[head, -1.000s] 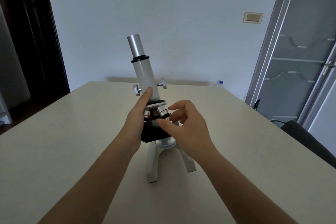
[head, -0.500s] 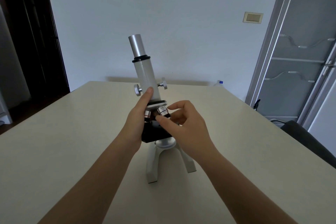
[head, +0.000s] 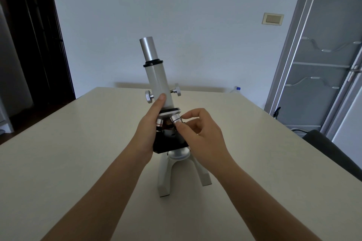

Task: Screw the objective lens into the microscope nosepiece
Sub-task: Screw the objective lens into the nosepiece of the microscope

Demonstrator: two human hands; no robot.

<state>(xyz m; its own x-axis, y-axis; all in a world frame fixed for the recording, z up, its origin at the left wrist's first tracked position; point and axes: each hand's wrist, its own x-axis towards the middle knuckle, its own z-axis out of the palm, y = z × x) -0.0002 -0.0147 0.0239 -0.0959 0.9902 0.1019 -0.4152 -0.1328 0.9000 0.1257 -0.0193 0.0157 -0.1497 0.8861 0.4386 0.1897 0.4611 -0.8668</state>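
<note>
On the beige table [head: 78, 162] stands a white microscope [head: 158, 82]; the left hand [head: 148, 129] wraps its tube, hiding part of the nosepiece [head: 169, 112]. The right hand [head: 201, 133] pinches the silver objective lens [head: 176, 119], seated slantwise under the nosepiece above the black stage [head: 170, 143]. A dark chair [head: 333, 150] sits well apart at the right.

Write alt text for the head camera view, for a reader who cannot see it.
A person's right hand pinches a silver objective lens at the nosepiece of a white microscope, while the left hand steadies its tube. The microscope stands on a pale table before a white wall.
</note>
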